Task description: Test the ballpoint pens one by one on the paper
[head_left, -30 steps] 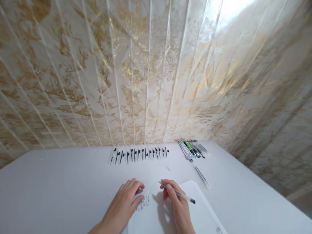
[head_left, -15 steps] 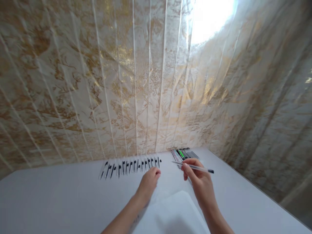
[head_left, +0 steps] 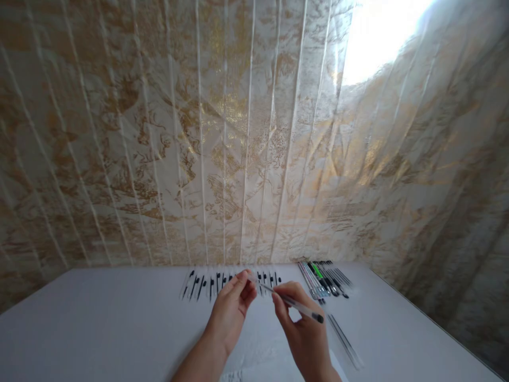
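My right hand (head_left: 302,323) pinches a pen (head_left: 300,306) with a translucent barrel and a black end, its thin tip pointing left. Opposite that tip, my left hand (head_left: 234,305) is raised with its thumb and fingers pinched together. Something small and see-through seems to be at those fingertips, too blurred to name. Behind the left hand runs a row of clear pieces with black parts (head_left: 202,284), partly covered by it. The pen tip and the left fingertips appear close, with a small gap between them.
Pens in several colours, one of them green (head_left: 318,271), lie at the back right beside thin dark rods (head_left: 340,277). Two slim clear tubes (head_left: 344,339) rest right of my right hand. White paper (head_left: 266,369) is below on the white table (head_left: 119,318), against a patterned curtain (head_left: 178,132).
My left hand has risen from the row's right end and turned fingertips up. My right hand has brought the pen toward it. The view has shifted left.
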The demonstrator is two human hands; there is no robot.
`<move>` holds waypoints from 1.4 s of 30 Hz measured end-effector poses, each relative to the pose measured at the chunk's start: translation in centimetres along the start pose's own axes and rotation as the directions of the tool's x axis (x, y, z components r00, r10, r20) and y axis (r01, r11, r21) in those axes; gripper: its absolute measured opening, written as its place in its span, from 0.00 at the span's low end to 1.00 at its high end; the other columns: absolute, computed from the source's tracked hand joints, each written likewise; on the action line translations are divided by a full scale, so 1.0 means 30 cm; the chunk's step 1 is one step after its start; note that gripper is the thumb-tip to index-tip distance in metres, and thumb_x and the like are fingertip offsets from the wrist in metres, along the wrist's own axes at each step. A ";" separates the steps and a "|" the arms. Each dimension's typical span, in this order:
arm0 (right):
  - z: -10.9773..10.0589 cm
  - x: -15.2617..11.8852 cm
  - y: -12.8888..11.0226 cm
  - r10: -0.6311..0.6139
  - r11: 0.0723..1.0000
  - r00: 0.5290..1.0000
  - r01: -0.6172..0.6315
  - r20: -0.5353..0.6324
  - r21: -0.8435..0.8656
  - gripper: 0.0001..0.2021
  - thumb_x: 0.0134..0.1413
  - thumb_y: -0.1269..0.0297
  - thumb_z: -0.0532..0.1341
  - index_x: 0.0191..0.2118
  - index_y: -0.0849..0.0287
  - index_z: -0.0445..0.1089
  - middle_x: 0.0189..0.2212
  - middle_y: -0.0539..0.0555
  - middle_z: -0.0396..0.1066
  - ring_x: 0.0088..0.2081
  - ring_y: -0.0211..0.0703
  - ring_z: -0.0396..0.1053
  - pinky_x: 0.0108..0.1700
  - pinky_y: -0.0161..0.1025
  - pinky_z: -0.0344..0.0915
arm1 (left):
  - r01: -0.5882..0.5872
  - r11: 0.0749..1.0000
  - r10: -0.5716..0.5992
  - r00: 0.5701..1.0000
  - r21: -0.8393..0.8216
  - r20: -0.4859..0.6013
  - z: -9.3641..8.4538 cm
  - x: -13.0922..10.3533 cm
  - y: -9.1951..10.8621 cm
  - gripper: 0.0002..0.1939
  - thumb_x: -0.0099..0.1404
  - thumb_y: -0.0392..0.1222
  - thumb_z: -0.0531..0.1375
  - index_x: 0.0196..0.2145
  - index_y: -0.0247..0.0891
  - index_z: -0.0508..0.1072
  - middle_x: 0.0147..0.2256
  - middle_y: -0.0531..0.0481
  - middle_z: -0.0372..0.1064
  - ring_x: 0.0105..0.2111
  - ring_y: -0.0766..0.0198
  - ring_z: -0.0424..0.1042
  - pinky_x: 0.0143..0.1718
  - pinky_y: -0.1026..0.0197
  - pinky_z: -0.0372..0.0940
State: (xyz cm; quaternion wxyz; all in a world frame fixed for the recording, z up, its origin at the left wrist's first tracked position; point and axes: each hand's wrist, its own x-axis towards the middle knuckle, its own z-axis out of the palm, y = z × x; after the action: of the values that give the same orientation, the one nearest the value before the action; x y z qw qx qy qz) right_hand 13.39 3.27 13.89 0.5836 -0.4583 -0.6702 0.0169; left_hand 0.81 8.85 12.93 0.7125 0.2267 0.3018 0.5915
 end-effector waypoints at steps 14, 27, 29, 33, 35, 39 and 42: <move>0.001 -0.019 0.018 -0.061 0.998 0.997 0.061 0.042 -0.004 0.04 0.60 0.69 0.57 0.36 0.58 0.70 0.26 0.49 0.72 0.26 0.36 0.70 0.30 0.30 0.67 | 0.004 0.999 -0.009 0.993 0.045 0.114 0.011 -0.048 -0.028 0.15 0.48 0.42 0.74 0.29 0.33 0.73 0.25 0.50 0.70 0.26 0.68 0.69 0.30 0.68 0.69; -0.306 0.061 0.235 0.456 0.769 0.879 -0.311 0.138 -0.558 0.15 0.63 0.54 0.48 0.32 0.55 0.65 0.25 0.51 0.73 0.27 0.42 0.70 0.31 0.35 0.62 | -0.069 0.806 -0.098 0.964 0.588 0.248 -0.014 -0.047 -0.195 0.17 0.50 0.50 0.68 0.33 0.36 0.75 0.34 0.44 0.72 0.29 0.62 0.68 0.28 0.65 0.61; -0.406 0.042 0.320 0.711 0.479 0.694 -0.359 0.114 -0.801 0.15 0.63 0.54 0.48 0.32 0.53 0.67 0.27 0.52 0.75 0.31 0.44 0.71 0.31 0.35 0.59 | -0.075 0.794 -0.090 0.967 0.604 0.238 -0.029 -0.029 -0.195 0.14 0.51 0.45 0.68 0.35 0.37 0.75 0.35 0.44 0.73 0.32 0.61 0.69 0.29 0.65 0.60; -0.480 -0.030 0.440 0.865 0.288 0.499 -0.403 0.056 -0.868 0.09 0.55 0.62 0.58 0.25 0.56 0.70 0.27 0.56 0.76 0.32 0.49 0.74 0.28 0.36 0.58 | -0.112 0.766 -0.082 0.960 0.633 0.268 -0.034 -0.018 -0.144 0.07 0.53 0.38 0.65 0.33 0.38 0.75 0.35 0.45 0.73 0.34 0.61 0.68 0.30 0.67 0.59; -0.464 -0.055 0.469 0.886 0.260 0.462 -0.412 0.046 -0.873 0.08 0.54 0.62 0.59 0.27 0.55 0.72 0.31 0.56 0.77 0.36 0.50 0.74 0.31 0.38 0.60 | -0.119 0.752 -0.094 0.954 0.648 0.285 -0.029 -0.023 -0.119 0.05 0.53 0.36 0.65 0.31 0.38 0.76 0.33 0.46 0.73 0.33 0.60 0.68 0.30 0.67 0.59; -0.434 -0.064 0.485 0.900 0.248 0.434 -0.424 0.045 -0.871 0.12 0.58 0.56 0.55 0.32 0.54 0.72 0.40 0.59 0.76 0.43 0.54 0.72 0.37 0.43 0.63 | -0.138 0.733 -0.087 0.952 0.666 0.294 -0.028 -0.023 -0.096 0.04 0.53 0.35 0.65 0.30 0.39 0.77 0.32 0.46 0.73 0.33 0.60 0.68 0.30 0.67 0.59; -0.450 -0.066 0.479 0.926 0.228 0.375 -0.445 0.051 -0.866 0.13 0.57 0.54 0.54 0.32 0.56 0.70 0.36 0.60 0.76 0.39 0.53 0.74 0.35 0.44 0.65 | -0.157 0.720 -0.065 0.955 0.676 0.291 -0.039 -0.007 -0.080 0.04 0.53 0.34 0.66 0.29 0.39 0.77 0.32 0.46 0.73 0.32 0.60 0.68 0.31 0.67 0.58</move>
State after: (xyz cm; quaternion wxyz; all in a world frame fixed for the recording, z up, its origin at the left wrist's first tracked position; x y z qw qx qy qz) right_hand 32.49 3.43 8.67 0.0306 -0.8790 -0.4498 0.1551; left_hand 1.65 8.14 10.50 0.5976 0.5688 0.3855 0.4133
